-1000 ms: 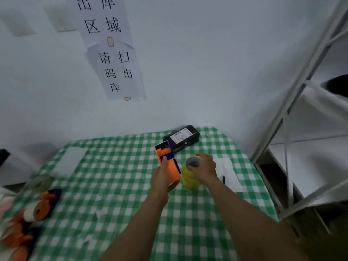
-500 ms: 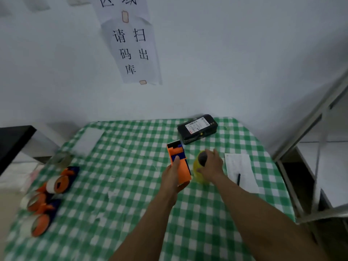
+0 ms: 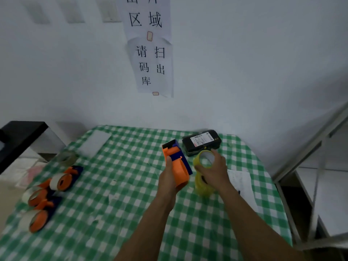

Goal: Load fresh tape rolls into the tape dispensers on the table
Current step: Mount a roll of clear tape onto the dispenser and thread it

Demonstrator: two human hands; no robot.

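My left hand (image 3: 168, 180) grips an orange and blue tape dispenser (image 3: 176, 162), held upright above the middle of the green checked table (image 3: 113, 204). Just to its right, my right hand (image 3: 213, 171) grasps the top roll of a yellow tape stack (image 3: 204, 160) that stands on the cloth. The roll's hollow core faces up. Three orange and blue dispensers with pale tape rolls lie at the table's left edge: one (image 3: 64, 179), one (image 3: 36, 196), one (image 3: 37, 220).
A black handheld scanner (image 3: 201, 142) lies behind the yellow stack. A white sheet with a pen (image 3: 243, 183) lies right of my right arm. A clear tape roll (image 3: 66, 157) and a white card (image 3: 96, 143) sit far left. Metal shelving (image 3: 308, 151) stands at the right.
The camera has swung left and the view has shifted. My right hand has tipped the top yellow roll so its core shows. The dispenser stays in my left hand.
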